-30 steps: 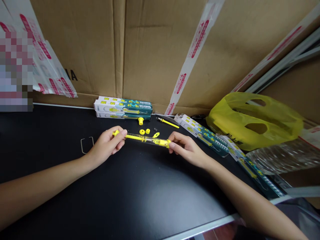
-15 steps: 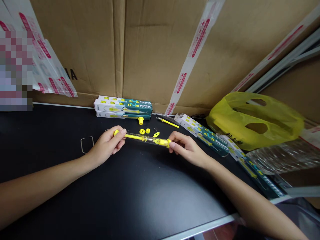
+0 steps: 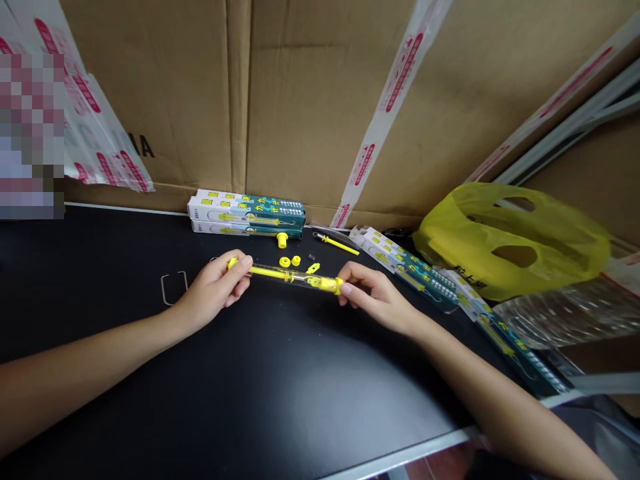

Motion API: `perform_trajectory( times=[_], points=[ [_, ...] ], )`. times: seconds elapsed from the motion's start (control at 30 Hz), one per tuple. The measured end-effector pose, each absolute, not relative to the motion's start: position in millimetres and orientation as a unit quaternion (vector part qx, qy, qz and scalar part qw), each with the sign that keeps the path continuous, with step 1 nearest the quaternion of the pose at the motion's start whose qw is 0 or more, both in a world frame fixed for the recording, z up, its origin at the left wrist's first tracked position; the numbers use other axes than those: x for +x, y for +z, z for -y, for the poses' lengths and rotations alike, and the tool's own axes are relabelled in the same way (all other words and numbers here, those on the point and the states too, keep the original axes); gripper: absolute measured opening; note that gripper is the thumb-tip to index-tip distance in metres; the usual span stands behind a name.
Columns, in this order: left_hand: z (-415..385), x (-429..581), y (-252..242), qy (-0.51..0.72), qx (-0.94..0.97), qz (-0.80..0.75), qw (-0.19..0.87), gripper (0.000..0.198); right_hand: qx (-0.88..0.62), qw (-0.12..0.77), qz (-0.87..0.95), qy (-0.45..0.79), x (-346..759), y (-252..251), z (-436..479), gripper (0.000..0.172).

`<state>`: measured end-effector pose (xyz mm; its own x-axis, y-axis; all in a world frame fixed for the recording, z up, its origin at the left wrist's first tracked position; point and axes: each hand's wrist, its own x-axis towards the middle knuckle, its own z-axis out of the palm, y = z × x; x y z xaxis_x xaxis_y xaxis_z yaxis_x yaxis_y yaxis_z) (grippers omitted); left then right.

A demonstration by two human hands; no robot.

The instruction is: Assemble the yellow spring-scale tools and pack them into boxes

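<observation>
Between my hands, above the black tabletop (image 3: 280, 373), lies a tubular spring scale (image 3: 295, 279), a clear tube with yellow parts inside. Its left end is pinched by my left hand (image 3: 217, 283). Thumb and fingers of my right hand (image 3: 373, 297) close on the yellow cap at the other end. Behind the tube are a yellow ring (image 3: 285, 263), a smaller yellow collar (image 3: 297, 261), a tiny spring (image 3: 311, 257) and a flat yellow piece (image 3: 313, 268). A bent wire hook (image 3: 163, 290) rests left of my left hand.
Two stacked printed boxes (image 3: 245, 217) stand at the back, a yellow cap (image 3: 283, 241) before them. A yellow rod (image 3: 340, 245) lies right of these. More printed boxes (image 3: 407, 267) and a yellow plastic bag (image 3: 505, 247) line the right side. Large cardboard (image 3: 310, 113) rises behind.
The view has shifted very slightly. Both hands keep the same grip on the spring scale, and the loose parts lie as before.
</observation>
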<state>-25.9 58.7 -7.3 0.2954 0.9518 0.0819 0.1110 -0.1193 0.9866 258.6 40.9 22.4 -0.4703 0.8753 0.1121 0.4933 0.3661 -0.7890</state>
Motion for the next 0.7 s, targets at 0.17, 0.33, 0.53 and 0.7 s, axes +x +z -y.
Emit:
perform_trajectory(
  times=[0.17,0.33,0.53,0.7],
  points=[
    [-57.2,-25.5,-7.1,0.419,0.627,-0.424,0.501,0.033,-0.433,0.266,0.786,0.351,259.7,21.4,-41.2,0.026],
    [-57.9,-24.3,-6.1,0.417,0.626,-0.428,0.501,0.033,-0.437,0.259,0.79,0.344,260.1,20.3,-41.8,0.026],
    [-57.2,-25.5,-5.3,0.415,0.623,-0.43,0.504,0.033,-0.438,0.257,0.791,0.341,259.1,21.2,-40.7,0.026],
    [-57.1,-25.8,-6.9,0.416,0.626,-0.43,0.5,0.033,-0.44,0.254,0.791,0.34,258.5,21.5,-41.0,0.026]
  ],
)
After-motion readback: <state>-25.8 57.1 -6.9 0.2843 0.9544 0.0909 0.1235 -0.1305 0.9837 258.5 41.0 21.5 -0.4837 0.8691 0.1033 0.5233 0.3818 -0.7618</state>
